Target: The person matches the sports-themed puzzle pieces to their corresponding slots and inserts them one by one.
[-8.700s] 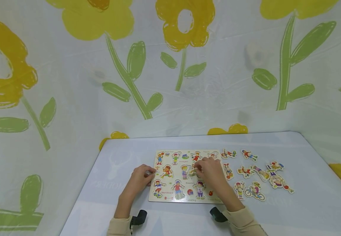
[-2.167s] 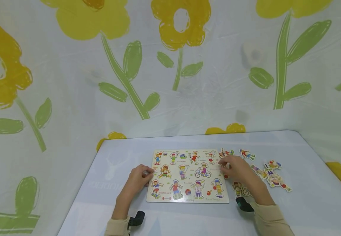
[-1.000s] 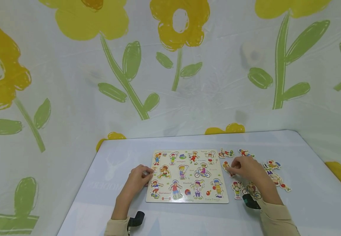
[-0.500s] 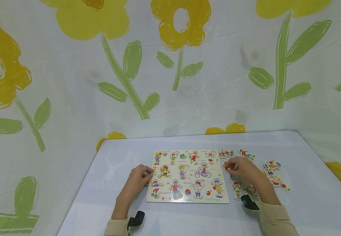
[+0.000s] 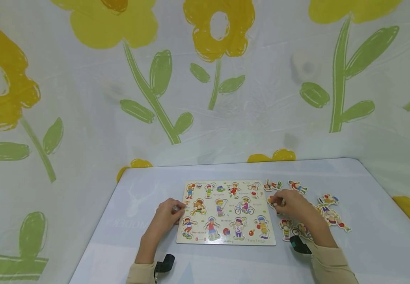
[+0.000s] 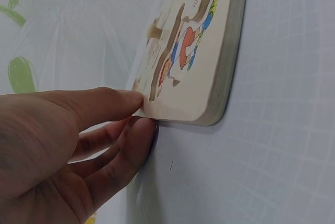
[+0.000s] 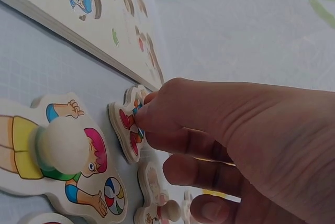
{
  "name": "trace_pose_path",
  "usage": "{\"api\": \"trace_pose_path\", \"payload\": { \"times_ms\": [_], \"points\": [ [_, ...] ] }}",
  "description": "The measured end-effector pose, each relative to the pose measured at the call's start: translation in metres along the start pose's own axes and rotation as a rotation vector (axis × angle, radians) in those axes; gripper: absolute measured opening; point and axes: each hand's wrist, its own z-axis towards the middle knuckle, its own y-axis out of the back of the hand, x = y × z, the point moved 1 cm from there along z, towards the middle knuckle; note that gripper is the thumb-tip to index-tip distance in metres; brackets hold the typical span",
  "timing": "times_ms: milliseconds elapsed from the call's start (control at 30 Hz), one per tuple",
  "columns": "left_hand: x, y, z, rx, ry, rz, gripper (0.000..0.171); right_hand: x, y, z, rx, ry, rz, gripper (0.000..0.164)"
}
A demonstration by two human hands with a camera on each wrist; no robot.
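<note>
A wooden puzzle board (image 5: 226,215) with cartoon children in sports poses lies on the table. My left hand (image 5: 167,213) grips its left edge; in the left wrist view the thumb rests on the board's corner (image 6: 183,110) with fingers curled below. Just right of the board, my right hand (image 5: 293,205) pinches a child-shaped puzzle piece (image 7: 125,124) with red shoes, beside the board's edge. Its upper part is hidden by the fingers. Nearer in the right wrist view lies a knobbed volleyball-player piece (image 7: 21,148).
Loose pieces lie scattered right of the board: one near its top corner (image 5: 272,185), a blue-and-red one (image 5: 297,186), a cluster farther right (image 5: 329,215), and a cyclist piece (image 5: 305,232) partly behind the wrist. A flowered cloth (image 5: 261,118) rises behind the table.
My right hand has left the board's middle for the pieces on its right. Over the last second it shifted slightly left onto the piece there. The left hand keeps its grip on the board.
</note>
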Motion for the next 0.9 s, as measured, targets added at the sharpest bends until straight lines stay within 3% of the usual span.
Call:
{"api": "trace_pose_path", "payload": {
  "times_ms": [400, 900],
  "points": [
    [0.001, 0.000, 0.000, -0.004, -0.008, 0.004, 0.013, 0.001, 0.000, 0.001, -0.009, -0.014, -0.014, 0.011],
    [0.001, -0.001, 0.000, -0.012, 0.002, 0.015, 0.014, 0.017, -0.004, 0.003, -0.021, 0.027, -0.066, 0.011]
  ]
}}
